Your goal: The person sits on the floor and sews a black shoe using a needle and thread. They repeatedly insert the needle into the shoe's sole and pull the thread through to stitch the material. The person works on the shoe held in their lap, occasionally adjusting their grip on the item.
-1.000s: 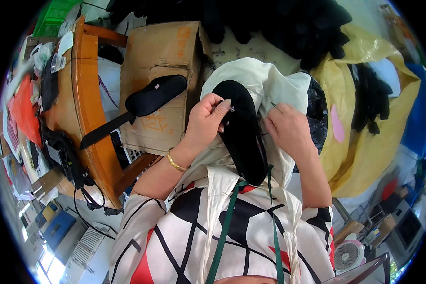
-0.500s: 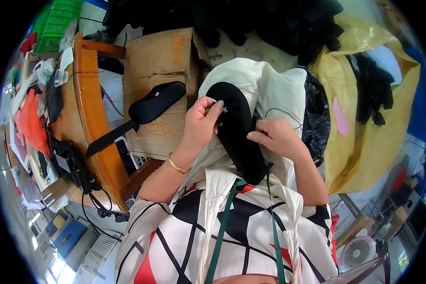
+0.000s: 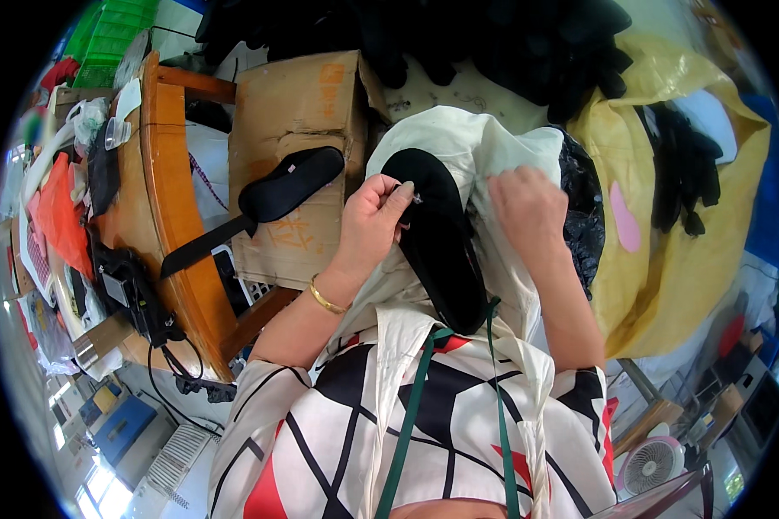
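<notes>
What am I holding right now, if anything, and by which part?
Your left hand pinches a black slipper at its left edge, toward the far end. Your right hand is blurred; whether it holds anything cannot be told.

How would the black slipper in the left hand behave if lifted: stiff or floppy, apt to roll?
The black slipper would probably stay fairly stiff: its long outline shows no fold. Its elongated, flattish shape suggests little rolling. The dull, cloth-like surface seems unlikely to slip from the left hand.
</notes>
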Motion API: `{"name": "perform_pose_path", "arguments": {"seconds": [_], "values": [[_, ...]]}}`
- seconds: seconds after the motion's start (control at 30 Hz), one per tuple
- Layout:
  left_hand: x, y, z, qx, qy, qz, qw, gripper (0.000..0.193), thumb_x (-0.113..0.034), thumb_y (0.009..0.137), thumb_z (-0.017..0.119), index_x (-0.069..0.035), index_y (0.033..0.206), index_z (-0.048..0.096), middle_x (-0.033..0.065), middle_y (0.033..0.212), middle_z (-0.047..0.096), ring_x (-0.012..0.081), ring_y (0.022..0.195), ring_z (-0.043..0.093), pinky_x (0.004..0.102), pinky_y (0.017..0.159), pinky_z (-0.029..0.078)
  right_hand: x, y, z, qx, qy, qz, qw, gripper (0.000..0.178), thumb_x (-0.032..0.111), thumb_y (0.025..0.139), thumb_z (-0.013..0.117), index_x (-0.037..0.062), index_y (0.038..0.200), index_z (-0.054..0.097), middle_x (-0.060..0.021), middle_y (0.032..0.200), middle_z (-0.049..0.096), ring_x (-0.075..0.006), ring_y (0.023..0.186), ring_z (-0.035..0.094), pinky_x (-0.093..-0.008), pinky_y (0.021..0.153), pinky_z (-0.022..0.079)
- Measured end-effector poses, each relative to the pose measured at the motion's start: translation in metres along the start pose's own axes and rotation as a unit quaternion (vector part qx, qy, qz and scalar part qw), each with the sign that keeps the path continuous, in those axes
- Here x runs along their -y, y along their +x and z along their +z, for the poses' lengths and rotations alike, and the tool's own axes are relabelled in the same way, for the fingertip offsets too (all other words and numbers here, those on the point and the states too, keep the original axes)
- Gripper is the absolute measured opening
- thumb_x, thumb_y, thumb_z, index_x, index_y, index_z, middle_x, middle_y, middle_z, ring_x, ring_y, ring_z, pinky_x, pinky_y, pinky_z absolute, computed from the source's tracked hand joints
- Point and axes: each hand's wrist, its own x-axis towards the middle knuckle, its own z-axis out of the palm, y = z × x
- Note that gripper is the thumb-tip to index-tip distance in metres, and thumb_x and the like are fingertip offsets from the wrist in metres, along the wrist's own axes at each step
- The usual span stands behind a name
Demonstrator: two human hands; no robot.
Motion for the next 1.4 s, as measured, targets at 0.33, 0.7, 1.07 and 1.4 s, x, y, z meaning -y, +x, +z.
{"name": "perform_pose_path", "arguments": {"seconds": [0.33, 0.7, 1.07, 1.4], "values": [[0.005, 0.003, -0.009, 0.024, -0.012, -0.008, 1.0, 0.023, -0.028, 0.097, 0.067, -0.007, 0.089, 0.059, -0.0053, 0.07, 0.056, 0.0016, 0.056, 0.046, 0.0189, 0.05, 0.041, 0.054, 0.019, 0.003, -0.058, 0.902, 0.356, 0.238, 0.039, 0.033, 0.108, 0.039, 0.0128, 0.074, 0.038, 0.0001, 0.065, 0.035, -0.0157, 0.057, 0.033, -0.0341, 0.068, 0.039], [0.018, 0.007, -0.018, -0.002, -0.092, -0.039, 0.995, 0.021, -0.026, 0.097, 0.067, -0.009, 0.086, 0.061, -0.0064, 0.073, 0.055, 0.0012, 0.063, 0.046, 0.0191, 0.052, 0.04, 0.051, -0.033, -0.011, -0.114, 0.873, 0.396, 0.26, 0.036, 0.026, 0.104, 0.047, 0.0132, 0.072, 0.041, 0.0024, 0.059, 0.031, -0.0129, 0.054, 0.028, -0.031, 0.06, 0.031], [0.01, 0.005, -0.016, -0.028, 0.279, 0.262, 0.924, 0.015, -0.017, 0.094, 0.068, -0.005, 0.095, 0.058, 0.0064, 0.076, 0.058, 0.02, 0.065, 0.058, 0.0317, 0.06, 0.049, 0.019, -0.057, -0.032, -0.166, 0.507, 0.3, 0.79, 0.014, 0.003, 0.099, 0.05, -0.0009, 0.09, 0.061, -0.004, 0.073, 0.056, -0.013, 0.067, 0.051, -0.0265, 0.066, 0.043], [-0.02, 0.004, -0.003, 0.031, 0.364, 0.26, 0.894, 0.024, -0.026, 0.091, 0.067, -0.004, 0.085, 0.062, 0.0118, 0.077, 0.063, 0.0294, 0.068, 0.064, 0.0362, 0.061, 0.051, -0.054, -0.121, -0.067, -0.101, 0.324, 0.419, 0.842, 0.013, 0.003, 0.094, 0.061, -0.0021, 0.105, 0.066, -0.0055, 0.092, 0.067, -0.0107, 0.079, 0.061, -0.0285, 0.071, 0.05]]}}
